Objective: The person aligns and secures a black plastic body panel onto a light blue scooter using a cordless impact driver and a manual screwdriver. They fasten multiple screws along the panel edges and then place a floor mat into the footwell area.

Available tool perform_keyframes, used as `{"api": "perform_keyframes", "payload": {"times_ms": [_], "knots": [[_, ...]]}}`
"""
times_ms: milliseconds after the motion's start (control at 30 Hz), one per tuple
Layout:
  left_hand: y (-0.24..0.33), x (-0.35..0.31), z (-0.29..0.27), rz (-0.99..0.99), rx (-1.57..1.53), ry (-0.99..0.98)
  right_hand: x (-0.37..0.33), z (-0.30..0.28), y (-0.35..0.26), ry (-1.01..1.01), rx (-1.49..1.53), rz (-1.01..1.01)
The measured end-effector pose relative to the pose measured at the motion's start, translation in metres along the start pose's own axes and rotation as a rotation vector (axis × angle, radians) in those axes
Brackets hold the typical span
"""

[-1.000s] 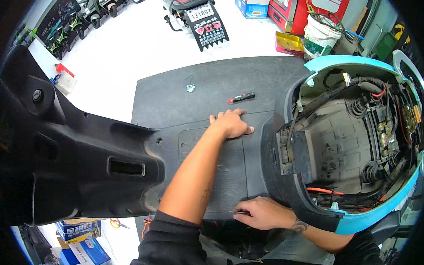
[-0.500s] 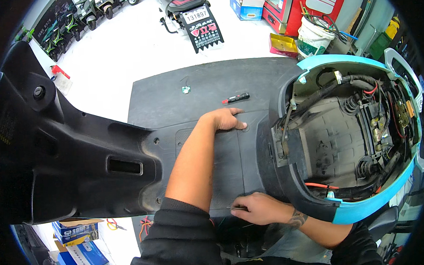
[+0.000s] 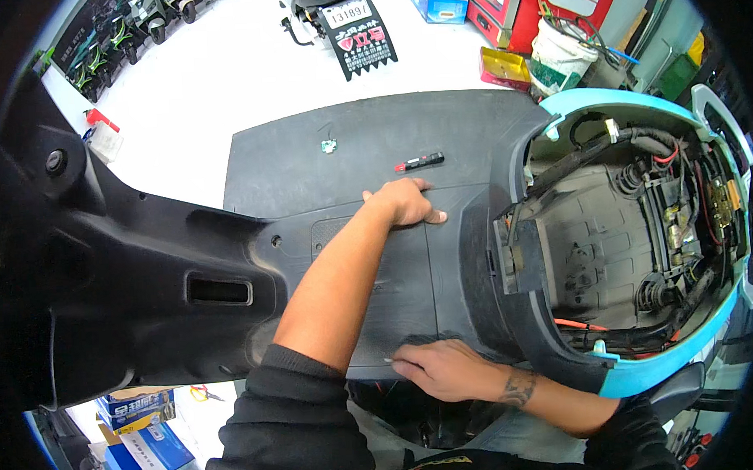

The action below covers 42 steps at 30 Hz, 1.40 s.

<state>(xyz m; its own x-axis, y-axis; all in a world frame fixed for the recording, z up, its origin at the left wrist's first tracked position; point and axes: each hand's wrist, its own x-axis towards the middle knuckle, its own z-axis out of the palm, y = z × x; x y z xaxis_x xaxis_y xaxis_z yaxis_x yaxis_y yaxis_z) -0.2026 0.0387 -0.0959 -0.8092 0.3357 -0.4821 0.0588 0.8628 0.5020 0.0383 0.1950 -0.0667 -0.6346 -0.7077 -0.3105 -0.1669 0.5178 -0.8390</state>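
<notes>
The black footboard (image 3: 360, 332) of a scooter lies between its tall front shield (image 3: 154, 245) on the left and the pale-blue rear body (image 3: 652, 381) on the right. Reaching across it, my left hand (image 3: 404, 203) rests at the far side, fingers apart and thumb on the panel. My right hand (image 3: 446, 370) is at the near edge, fingers and thumb drawn together; whether they pinch the edge or a small thing cannot be made out. Beyond my left hand lie a red-and-black pen-like tool (image 3: 419, 162) and a small circuit board (image 3: 329, 145) with a wire.
An open seat well (image 3: 592, 259) with cables fills the right side. A dark mat (image 3: 289, 159) lies beyond the footboard. Boxes (image 3: 155, 446) and orange-handled pliers (image 3: 203, 394) are at lower left. A white bucket (image 3: 560, 57), yellow tray (image 3: 504, 66) and another scooter (image 3: 333, 10) stand farther off.
My right hand has slid a little left along the footboard's near edge. My left hand stays at about the same place on the panel, while the whole view has shifted slightly.
</notes>
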Motion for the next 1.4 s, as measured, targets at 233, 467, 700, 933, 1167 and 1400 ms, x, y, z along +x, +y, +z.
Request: {"api": "perform_keyframes", "payload": {"times_ms": [233, 467, 700, 933, 1167, 1400], "knots": [[-0.064, -0.054, 0.055, 0.267, 0.217, 0.657, 0.034, 0.003, 0.005, 0.311, 0.949, 0.221], [-0.102, -0.063, 0.053, 0.049, 0.186, 0.728, 0.126, -0.066, 0.007, 1.043, 1.000, -0.169], [-0.104, -0.061, 0.056, 0.084, 0.161, 0.800, 0.166, -0.130, 0.027, 1.304, 0.563, -0.610], [-0.105, -0.059, 0.058, 0.062, 0.192, 0.807, 0.175, -0.124, -0.013, 1.428, 0.451, -0.348], [-0.107, -0.059, 0.056, 0.064, 0.180, 0.822, 0.196, -0.121, 0.043, 1.416, 0.328, -0.137], [-0.106, -0.058, 0.060, 0.055, 0.165, 0.782, 0.166, -0.169, 0.018, 1.127, 0.211, -0.663]]}}
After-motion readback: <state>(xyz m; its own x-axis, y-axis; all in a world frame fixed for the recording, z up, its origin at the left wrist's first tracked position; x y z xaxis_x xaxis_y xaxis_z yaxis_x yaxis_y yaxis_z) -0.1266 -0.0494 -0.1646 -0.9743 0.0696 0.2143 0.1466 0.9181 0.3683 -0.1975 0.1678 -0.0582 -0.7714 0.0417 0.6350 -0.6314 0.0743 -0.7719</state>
